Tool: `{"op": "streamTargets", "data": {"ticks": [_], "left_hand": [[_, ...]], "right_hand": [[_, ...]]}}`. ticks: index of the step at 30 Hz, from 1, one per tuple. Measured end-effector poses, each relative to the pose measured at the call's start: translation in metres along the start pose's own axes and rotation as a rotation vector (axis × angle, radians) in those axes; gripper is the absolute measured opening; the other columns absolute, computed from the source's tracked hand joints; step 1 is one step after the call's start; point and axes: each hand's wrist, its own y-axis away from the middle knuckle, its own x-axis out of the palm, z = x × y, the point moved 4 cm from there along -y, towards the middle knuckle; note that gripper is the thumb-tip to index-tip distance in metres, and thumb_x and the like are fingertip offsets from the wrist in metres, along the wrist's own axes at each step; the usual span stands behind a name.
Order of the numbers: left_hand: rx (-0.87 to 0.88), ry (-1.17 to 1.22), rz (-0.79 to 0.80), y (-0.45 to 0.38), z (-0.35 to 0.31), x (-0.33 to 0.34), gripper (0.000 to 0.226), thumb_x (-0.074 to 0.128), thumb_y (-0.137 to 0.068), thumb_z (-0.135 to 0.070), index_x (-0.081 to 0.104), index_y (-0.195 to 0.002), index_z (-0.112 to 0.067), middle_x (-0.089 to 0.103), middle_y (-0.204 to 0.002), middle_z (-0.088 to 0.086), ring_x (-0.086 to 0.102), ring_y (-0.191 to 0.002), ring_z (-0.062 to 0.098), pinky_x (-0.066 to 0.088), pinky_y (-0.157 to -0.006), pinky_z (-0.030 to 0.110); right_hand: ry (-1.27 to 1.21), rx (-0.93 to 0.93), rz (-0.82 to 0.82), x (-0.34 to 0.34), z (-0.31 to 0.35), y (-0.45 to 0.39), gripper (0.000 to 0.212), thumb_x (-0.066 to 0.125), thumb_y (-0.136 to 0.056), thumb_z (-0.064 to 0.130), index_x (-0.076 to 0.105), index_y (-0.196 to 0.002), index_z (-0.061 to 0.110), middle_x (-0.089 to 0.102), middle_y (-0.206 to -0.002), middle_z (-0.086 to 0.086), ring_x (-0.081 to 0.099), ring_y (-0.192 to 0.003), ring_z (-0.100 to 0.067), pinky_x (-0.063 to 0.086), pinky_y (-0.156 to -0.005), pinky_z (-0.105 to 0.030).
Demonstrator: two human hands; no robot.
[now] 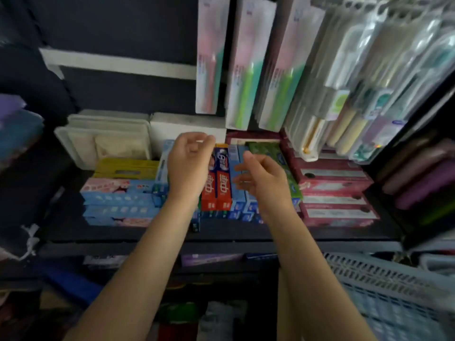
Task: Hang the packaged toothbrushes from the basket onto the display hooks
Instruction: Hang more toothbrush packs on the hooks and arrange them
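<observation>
Between picks: both hands empty, raised over the toothpaste boxes (216, 183) on the shelf (221, 233). Left hand (189, 163) has fingers loosely curled, gripping nothing; right hand (262, 179) is relaxed, half open. Packaged toothbrushes (357, 82) hang far right on hooks, which are too blurred to make out. Basket (384, 291) sits near right, contents unclear. Likely next: reach down-right into basket, grab 1 pack.

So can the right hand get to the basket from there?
Probably yes: the right hand holds nothing, and the basket sits low on that same side, with nothing visible between them.
</observation>
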Motion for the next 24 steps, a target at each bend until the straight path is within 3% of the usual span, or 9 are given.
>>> {"op": "streamTargets", "data": {"ticks": [2, 5, 8, 11, 13, 15, 20, 24], "left_hand": [[0.163, -0.002, 0.093, 0.042, -0.010, 0.007, 0.002, 0.066, -0.091, -0.032, 0.066, -0.090, -0.033, 0.070, -0.085, -0.007, 0.067, -0.077, 0.017, 0.053, -0.070, 0.032], [0.313, -0.194, 0.350, 0.101, 0.006, 0.043, 0.005, 0.063, -0.093, -0.028, 0.064, -0.090, -0.032, 0.066, -0.080, -0.012, 0.062, -0.069, 0.005, 0.049, -0.064, 0.022], [0.280, -0.481, 0.628, 0.153, 0.056, 0.100, 0.024, 0.059, -0.087, -0.043, 0.067, -0.099, -0.024, 0.066, -0.086, -0.008, 0.062, -0.072, 0.008, 0.052, -0.070, 0.033], [0.321, -0.773, 0.887, 0.213, 0.095, 0.166, 0.032, 0.060, -0.096, -0.043, 0.064, -0.120, -0.022, 0.063, -0.112, -0.006, 0.063, -0.098, 0.015, 0.052, -0.080, 0.035], [0.332, -0.912, 1.040, 0.255, 0.113, 0.213, 0.041, 0.055, -0.101, -0.043, 0.055, -0.137, -0.022, 0.055, -0.136, -0.005, 0.056, -0.118, 0.015, 0.049, -0.088, 0.031], [0.348, -0.978, 1.116, 0.297, 0.122, 0.262, 0.048, 0.052, -0.102, -0.046, 0.048, -0.144, -0.023, 0.048, -0.146, -0.006, 0.050, -0.128, 0.015, 0.045, -0.096, 0.030], [0.426, -0.965, 1.147, 0.400, 0.131, 0.389, 0.049, 0.053, -0.100, -0.047, 0.050, -0.143, -0.024, 0.047, -0.147, -0.005, 0.044, -0.134, 0.017, 0.040, -0.106, 0.035], [0.659, -0.873, 1.247, 0.474, 0.124, 0.494, 0.058, 0.045, -0.096, -0.055, 0.057, -0.138, -0.018, 0.056, -0.140, 0.001, 0.048, -0.130, 0.022, 0.038, -0.108, 0.038]], "right_hand": [[0.218, -0.145, 0.046, -0.033, 0.001, 0.031, 0.008, 0.068, -0.096, 0.017, 0.063, -0.092, 0.012, 0.072, -0.079, -0.003, 0.066, -0.061, -0.017, 0.055, -0.059, -0.029], [0.636, -0.221, 0.056, -0.106, -0.012, 0.072, 0.008, 0.072, -0.093, 0.021, 0.065, -0.094, 0.021, 0.071, -0.079, 0.005, 0.067, -0.070, -0.010, 0.055, -0.068, -0.031], [1.063, -0.111, -0.018, -0.199, -0.032, 0.101, 0.024, 0.069, -0.095, 0.033, 0.062, -0.113, 0.019, 0.069, -0.099, 0.000, 0.066, -0.090, -0.014, 0.054, -0.078, -0.036], [1.378, 0.133, -0.016, -0.295, -0.054, 0.133, 0.047, 0.058, -0.100, 0.042, 0.046, -0.140, 0.019, 0.056, -0.135, -0.005, 0.056, -0.121, -0.026, 0.050, -0.095, -0.042], [1.409, 0.239, -0.011, -0.355, -0.064, 0.155, 0.054, 0.054, -0.102, 0.045, 0.039, -0.147, 0.021, 0.049, -0.145, -0.004, 0.049, -0.131, -0.026, 0.044, -0.104, -0.042], [1.397, 0.275, -0.038, -0.417, -0.068, 0.177, 0.055, 0.053, -0.102, 0.047, 0.038, -0.148, 0.022, 0.049, -0.144, -0.004, 0.049, -0.130, -0.026, 0.045, -0.105, -0.041], [1.281, 0.204, -0.185, -0.577, -0.059, 0.219, 0.045, 0.060, -0.099, 0.038, 0.053, -0.137, 0.015, 0.060, -0.127, -0.009, 0.058, -0.115, -0.031, 0.048, -0.089, -0.041], [1.169, 0.234, -0.393, -0.694, -0.060, 0.248, 0.033, 0.065, -0.096, 0.028, 0.062, -0.123, 0.010, 0.063, -0.116, -0.013, 0.061, -0.104, -0.037, 0.047, -0.081, -0.043]]}}
